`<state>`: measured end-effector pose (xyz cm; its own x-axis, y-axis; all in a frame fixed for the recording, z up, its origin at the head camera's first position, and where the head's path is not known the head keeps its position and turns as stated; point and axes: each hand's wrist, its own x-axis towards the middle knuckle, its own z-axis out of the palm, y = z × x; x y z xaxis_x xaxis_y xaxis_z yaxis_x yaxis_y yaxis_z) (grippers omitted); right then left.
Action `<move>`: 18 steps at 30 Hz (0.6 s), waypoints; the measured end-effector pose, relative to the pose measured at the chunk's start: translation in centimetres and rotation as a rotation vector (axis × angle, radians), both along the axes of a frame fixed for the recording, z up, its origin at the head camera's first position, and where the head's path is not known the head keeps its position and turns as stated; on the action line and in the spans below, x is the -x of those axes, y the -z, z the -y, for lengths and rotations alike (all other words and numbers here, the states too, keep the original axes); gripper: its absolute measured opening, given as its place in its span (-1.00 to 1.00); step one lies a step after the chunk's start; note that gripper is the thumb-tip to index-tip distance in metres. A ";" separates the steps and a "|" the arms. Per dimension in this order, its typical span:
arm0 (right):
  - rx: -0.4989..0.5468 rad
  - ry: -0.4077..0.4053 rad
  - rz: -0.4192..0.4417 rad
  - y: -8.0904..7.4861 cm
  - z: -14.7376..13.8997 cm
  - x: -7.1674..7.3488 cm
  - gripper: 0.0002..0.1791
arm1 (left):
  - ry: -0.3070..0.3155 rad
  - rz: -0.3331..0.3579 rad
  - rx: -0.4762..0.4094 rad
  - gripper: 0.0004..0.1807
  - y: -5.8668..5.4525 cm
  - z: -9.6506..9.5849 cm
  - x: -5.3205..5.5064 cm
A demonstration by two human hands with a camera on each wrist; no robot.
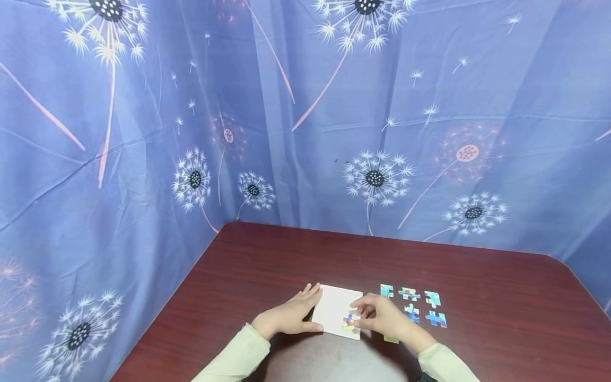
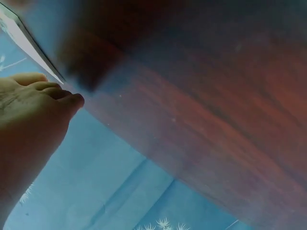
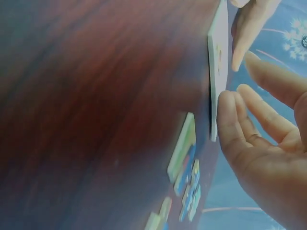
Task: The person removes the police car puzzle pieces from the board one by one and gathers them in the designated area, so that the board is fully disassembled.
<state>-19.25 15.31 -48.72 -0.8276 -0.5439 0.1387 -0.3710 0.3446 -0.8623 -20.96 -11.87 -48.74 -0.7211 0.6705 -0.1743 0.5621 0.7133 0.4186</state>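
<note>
A white square puzzle board (image 1: 329, 310) lies on the table, with colourful puzzle pieces (image 1: 350, 322) in its lower right corner. My left hand (image 1: 296, 313) rests at the board's left side, fingers extended along the far corner and thumb near the front corner. Over the right edge, my right hand (image 1: 382, 317) is bent close above the pieces. In the right wrist view, a gap shows between the right thumb and fingers (image 3: 229, 112), with nothing held there. The left wrist view catches only part of the left hand (image 2: 43, 103) beside the board's edge.
Several loose puzzle pieces (image 1: 436, 318) lie in rows right of the board. One greenish piece (image 1: 391, 339) is partly hidden under my right forearm. The dark red wooden table (image 1: 501, 297) is bordered by a blue dandelion-print curtain (image 1: 310, 175) at the back and left.
</note>
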 end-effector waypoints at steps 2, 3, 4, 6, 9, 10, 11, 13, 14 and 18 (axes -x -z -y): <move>-0.014 0.003 0.024 0.1 0.4 0.1 -0.61 | 0.008 0.006 0.007 -0.06 -0.1 -0.1 0.2; -0.027 0.007 0.030 0.1 0.5 0.2 -0.60 | 0.012 0.007 0.011 -0.06 -0.2 -0.1 0.3; -0.039 0.010 0.033 0.2 0.7 0.2 -0.59 | 0.016 0.007 0.015 -0.06 -0.2 -0.1 0.3; -0.064 0.018 0.023 0.3 0.9 0.2 -0.58 | 0.021 0.003 0.021 -0.06 -0.3 0.0 0.3; -0.096 0.029 -0.007 0.3 1.1 0.1 -0.58 | 0.026 -0.009 0.023 -0.07 -0.3 0.0 0.2; -0.106 0.033 -0.016 0.3 1.1 0.1 -0.58 | 0.027 -0.011 0.023 -0.08 -0.3 0.0 0.2; -0.117 0.036 -0.023 0.3 1.2 0.1 -0.58 | 0.029 -0.015 0.021 -0.08 -0.3 0.0 0.2; -0.138 0.042 -0.029 0.3 1.2 0.0 -0.59 | 0.029 -0.017 0.020 -0.08 -0.2 0.0 0.2; -0.150 0.045 -0.033 0.3 1.3 0.0 -0.60 | 0.027 -0.016 0.022 -0.08 -0.2 0.0 0.2; -0.179 0.056 -0.042 0.4 1.4 0.0 -0.63 | 0.021 -0.019 0.025 -0.07 0.0 -0.1 0.1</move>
